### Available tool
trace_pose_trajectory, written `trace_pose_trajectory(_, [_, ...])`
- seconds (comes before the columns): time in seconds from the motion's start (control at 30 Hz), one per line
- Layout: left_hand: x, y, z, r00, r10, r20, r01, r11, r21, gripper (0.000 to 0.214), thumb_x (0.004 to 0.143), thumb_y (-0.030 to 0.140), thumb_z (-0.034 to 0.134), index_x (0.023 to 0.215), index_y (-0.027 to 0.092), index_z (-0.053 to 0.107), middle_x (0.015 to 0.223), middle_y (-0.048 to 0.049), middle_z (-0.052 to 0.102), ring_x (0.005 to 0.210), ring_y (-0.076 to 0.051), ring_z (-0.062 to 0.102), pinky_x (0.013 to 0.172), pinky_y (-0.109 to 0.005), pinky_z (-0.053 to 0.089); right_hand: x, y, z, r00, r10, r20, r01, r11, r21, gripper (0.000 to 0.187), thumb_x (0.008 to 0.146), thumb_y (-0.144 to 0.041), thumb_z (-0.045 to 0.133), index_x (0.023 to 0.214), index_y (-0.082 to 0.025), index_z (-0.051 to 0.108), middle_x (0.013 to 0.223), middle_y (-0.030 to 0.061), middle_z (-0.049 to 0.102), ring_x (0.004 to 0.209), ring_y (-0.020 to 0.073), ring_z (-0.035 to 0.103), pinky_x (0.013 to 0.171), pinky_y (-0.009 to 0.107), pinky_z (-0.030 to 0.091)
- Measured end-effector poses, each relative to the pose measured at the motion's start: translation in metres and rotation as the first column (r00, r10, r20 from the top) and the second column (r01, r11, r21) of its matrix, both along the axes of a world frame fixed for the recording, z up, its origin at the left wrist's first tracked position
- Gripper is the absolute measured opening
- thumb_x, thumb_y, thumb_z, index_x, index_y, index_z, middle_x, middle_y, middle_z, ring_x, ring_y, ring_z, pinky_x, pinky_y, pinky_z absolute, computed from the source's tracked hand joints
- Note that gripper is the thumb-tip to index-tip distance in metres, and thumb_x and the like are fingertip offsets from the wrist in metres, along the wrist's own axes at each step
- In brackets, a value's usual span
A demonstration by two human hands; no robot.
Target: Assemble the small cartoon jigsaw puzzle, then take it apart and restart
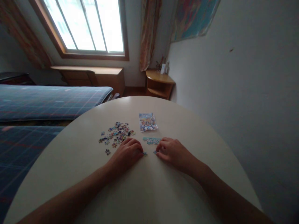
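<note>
Both of my hands rest on a round pale table (70,161). My left hand (127,154) has its fingers curled and pinches a small blue puzzle piece (145,153) at its fingertips. My right hand (173,151) is curled too, pinching another small piece (155,152). The two pieces lie a little apart between the hands. Just beyond them lies a short joined strip of light-blue pieces (151,140). A heap of loose puzzle pieces (116,133) is spread to the left of it. A small colourful picture card (148,121) lies further back.
A bed with blue checked covers (46,99) stands left of the table. Behind are a window (86,25), a low wooden cabinet (93,76) and a corner shelf (160,82). A white wall (245,93) runs close along the right.
</note>
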State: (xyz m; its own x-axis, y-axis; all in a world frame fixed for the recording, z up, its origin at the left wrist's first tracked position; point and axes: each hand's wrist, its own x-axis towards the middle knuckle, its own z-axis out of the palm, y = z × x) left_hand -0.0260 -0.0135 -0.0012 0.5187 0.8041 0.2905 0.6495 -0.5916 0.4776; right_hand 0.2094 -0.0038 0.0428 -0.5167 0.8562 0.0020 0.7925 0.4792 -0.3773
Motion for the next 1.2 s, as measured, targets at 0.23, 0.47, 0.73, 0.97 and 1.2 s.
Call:
trace_pose_trajectory(0.23, [0.001,0.001,-0.002,1.0,-0.021,0.024,0.02,1.0,0.016,0.003,0.089,0.022,0.065,0.09,0.02,0.063,0.096,-0.003,0.067,0.096,-0.02,0.057,0.091,-0.037,0.048,-0.001,0.0,-0.001,1.0,0.007,0.001,-0.007,1.0,0.008,0.009,0.081,-0.018,0.067,0.085,-0.02,0.074,0.089,0.0044,0.068,0.082,0.0175,0.063,0.078,0.028,0.044])
trace_pose_trajectory(0.47, [0.001,0.002,-0.003,1.0,-0.014,0.003,0.014,0.999,0.035,0.007,0.091,0.027,0.063,0.091,0.021,0.065,0.098,-0.0043,0.068,0.098,-0.021,0.058,0.09,-0.037,0.048,0.01,0.001,0.006,0.998,-0.033,0.057,0.035,0.998,-0.045,0.009,0.082,-0.021,0.066,0.084,-0.021,0.075,0.089,0.0047,0.069,0.079,0.0174,0.064,0.075,0.028,0.045])
trace_pose_trajectory(0.73, [-0.006,-0.006,0.007,0.985,-0.144,-0.098,0.152,0.985,0.081,0.014,0.094,0.026,0.055,0.103,0.023,0.065,0.105,-0.0059,0.067,0.099,-0.021,0.058,0.093,-0.039,0.047,0.019,0.004,0.015,0.994,-0.07,0.085,0.078,0.992,-0.094,0.007,0.082,-0.021,0.067,0.083,-0.021,0.074,0.089,0.0043,0.071,0.08,0.0177,0.064,0.072,0.027,0.045])
trace_pose_trajectory(0.97, [0.003,-0.015,0.015,0.954,-0.242,-0.177,0.252,0.967,0.035,0.041,0.093,0.033,0.054,0.133,0.024,0.052,0.128,-0.0092,0.058,0.117,-0.027,0.052,0.105,-0.045,0.041,0.027,0.005,0.011,0.998,-0.038,0.049,0.043,0.993,-0.108,0.006,0.082,-0.023,0.068,0.086,-0.02,0.073,0.09,0.0042,0.07,0.081,0.0175,0.064,0.074,0.027,0.045])
trace_pose_trajectory(1.2, [0.0,-0.016,0.021,0.938,-0.284,-0.199,0.305,0.949,0.085,0.039,0.096,0.036,0.05,0.133,0.023,0.052,0.129,-0.0086,0.06,0.117,-0.026,0.054,0.104,-0.046,0.039,0.039,0.004,0.015,0.999,-0.044,0.029,0.048,0.988,-0.146,0.019,0.078,-0.024,0.07,0.097,-0.021,0.071,0.093,0.0038,0.07,0.082,0.0181,0.064,0.073,0.026,0.045])
